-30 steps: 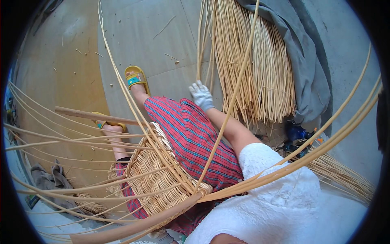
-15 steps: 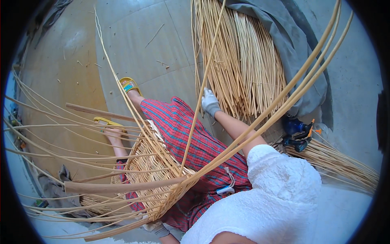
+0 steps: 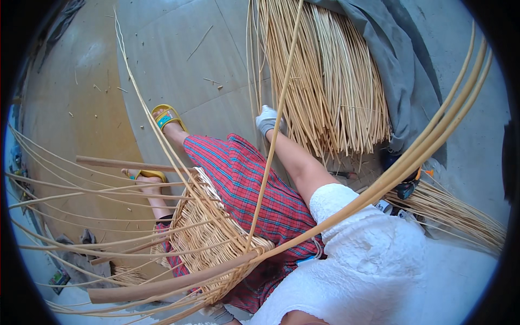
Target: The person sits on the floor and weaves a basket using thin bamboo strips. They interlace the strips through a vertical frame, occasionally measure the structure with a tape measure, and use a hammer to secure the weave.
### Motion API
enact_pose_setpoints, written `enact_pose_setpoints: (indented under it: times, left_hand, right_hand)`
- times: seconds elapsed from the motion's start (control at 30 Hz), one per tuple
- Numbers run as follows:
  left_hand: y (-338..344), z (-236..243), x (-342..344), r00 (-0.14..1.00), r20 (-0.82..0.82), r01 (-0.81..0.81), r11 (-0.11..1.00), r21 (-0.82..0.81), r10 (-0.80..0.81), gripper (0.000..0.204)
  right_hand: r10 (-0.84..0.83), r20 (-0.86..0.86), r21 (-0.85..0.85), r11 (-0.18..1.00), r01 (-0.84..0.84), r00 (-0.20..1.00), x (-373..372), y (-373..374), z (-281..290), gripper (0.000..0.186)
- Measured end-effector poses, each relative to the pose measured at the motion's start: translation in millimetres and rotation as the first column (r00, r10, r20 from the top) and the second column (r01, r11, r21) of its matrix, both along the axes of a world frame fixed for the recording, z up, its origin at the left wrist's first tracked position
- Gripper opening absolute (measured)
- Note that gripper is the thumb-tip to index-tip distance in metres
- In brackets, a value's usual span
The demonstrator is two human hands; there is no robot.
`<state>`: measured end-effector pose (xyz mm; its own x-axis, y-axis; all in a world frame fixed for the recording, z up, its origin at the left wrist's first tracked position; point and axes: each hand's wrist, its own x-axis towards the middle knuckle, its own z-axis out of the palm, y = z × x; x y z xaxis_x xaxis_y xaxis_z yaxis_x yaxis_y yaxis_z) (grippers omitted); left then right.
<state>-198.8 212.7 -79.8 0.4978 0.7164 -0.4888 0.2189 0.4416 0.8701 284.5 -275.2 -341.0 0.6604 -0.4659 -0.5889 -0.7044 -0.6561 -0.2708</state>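
My right hand (image 3: 267,119), in a white glove with a grey cuff, is stretched forward at the left edge of a large bundle of willow rods (image 3: 325,81). Its fingers are closed round a few thin rods (image 3: 253,59) that stand apart from the bundle. Across my lap lies a half-woven wicker basket (image 3: 197,233), its long loose stakes fanning out to the left and up to the right. A thick wooden stick (image 3: 168,284) slants across its near side. My left hand (image 3: 208,310), also gloved, is at the basket's near bottom edge; its fingers are hidden.
A grey cloth (image 3: 401,70) lies along the bundle's right side. A smaller bundle of rods (image 3: 455,214) rests on the floor at the right, beside a dark tool (image 3: 405,188). Cut scraps (image 3: 214,82) are scattered on the floor. Long stakes reach across much of the space.
My right hand has moved slightly left, drawing a few rods away from the bundle's edge. The basket and its stakes have tilted and shifted a little; the stakes at right have swung outward.
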Motion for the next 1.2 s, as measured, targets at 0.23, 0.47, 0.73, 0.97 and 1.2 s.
enact_pose_setpoints:
  times: [0.23,0.47,0.73,0.97,1.2]
  left_hand:
    - [21,-13,5,0.992,0.114,0.060,0.998,-0.028,-0.057,0.059]
    - [-5,-4,42,0.973,0.068,-0.220,0.975,-0.006,0.220,0.048]
    - [-220,161,128,0.831,-0.133,0.137,-0.033,0.990,-0.540,0.040]
    - [-326,158,144,0.314,0.110,0.891,0.253,-0.376,-0.943,0.035]
    - [-340,164,162,0.117,0.017,0.859,0.092,-0.503,-0.993,0.027]
  right_hand:
    - [-0.507,0.489,0.543,0.814,0.207,0.710,-59,-42,-26,0.040]
    - [-0.602,-0.045,0.966,0.178,0.190,0.797,-155,-109,116,0.043]
    - [-0.531,-0.264,0.944,-0.313,0.103,0.805,-249,-55,302,0.037]
    - [0.010,0.572,0.597,0.681,-0.424,0.820,-314,-59,353,0.050]
    - [0.310,-0.109,-0.035,0.948,-0.315,0.945,-376,-153,106,0.073]
